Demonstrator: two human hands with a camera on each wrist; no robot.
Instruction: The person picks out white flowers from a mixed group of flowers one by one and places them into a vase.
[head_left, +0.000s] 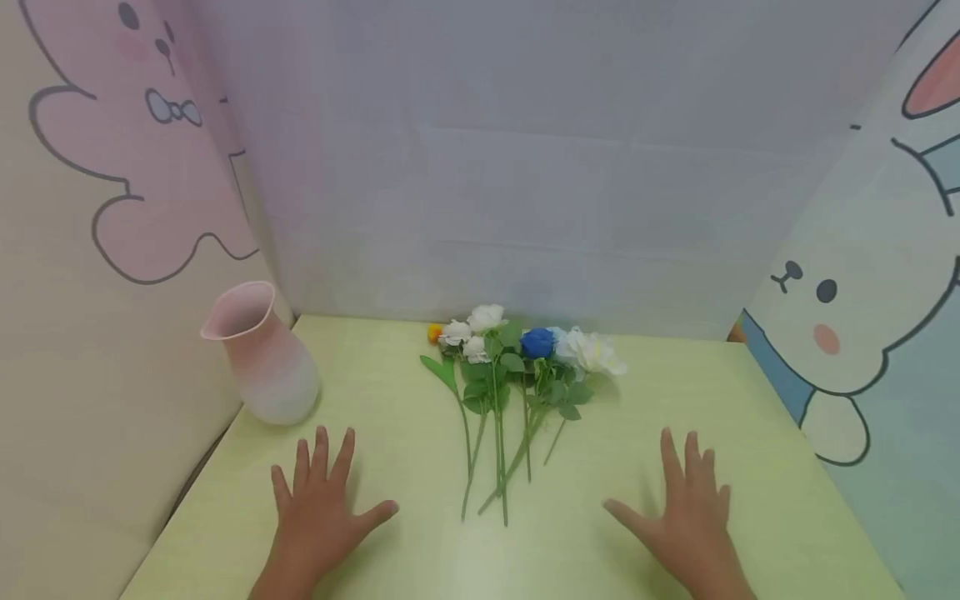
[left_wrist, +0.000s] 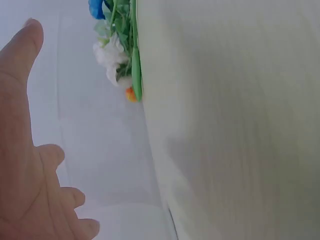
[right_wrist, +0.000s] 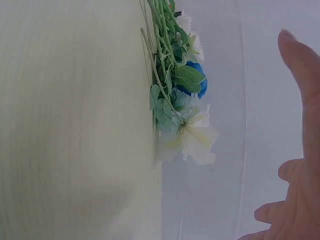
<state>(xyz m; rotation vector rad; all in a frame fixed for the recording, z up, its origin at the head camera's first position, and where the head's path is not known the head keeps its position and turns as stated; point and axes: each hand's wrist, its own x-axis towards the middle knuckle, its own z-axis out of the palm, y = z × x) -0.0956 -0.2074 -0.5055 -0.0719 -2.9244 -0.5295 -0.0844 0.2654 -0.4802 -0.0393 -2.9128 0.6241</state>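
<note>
My left hand [head_left: 318, 508] hovers above the table with its fingers spread, holding nothing. Just beyond its fingertips stands a pink-and-white vase [head_left: 273, 367] with a flared rim. On the right, my right hand [head_left: 686, 517] is likewise spread and holds nothing. Between and beyond the hands lies a bunch of artificial flowers [head_left: 495, 392], stems toward me. Among the heads are a blue rose [head_left: 537, 342], white blooms [head_left: 487, 318], a small orange flower [head_left: 434, 333] and a pale lily [right_wrist: 187, 132]. In the left wrist view, a long green leaf [left_wrist: 136, 75] lies beside the orange flower.
The pale yellow-green table [head_left: 375, 400] ends against a plain light cloth [head_left: 480, 208] at the back. Cloth walls rise at both sides, with a pink cartoon animal [head_left: 150, 217] on the left and a white cartoon rabbit [head_left: 862, 333] on the right.
</note>
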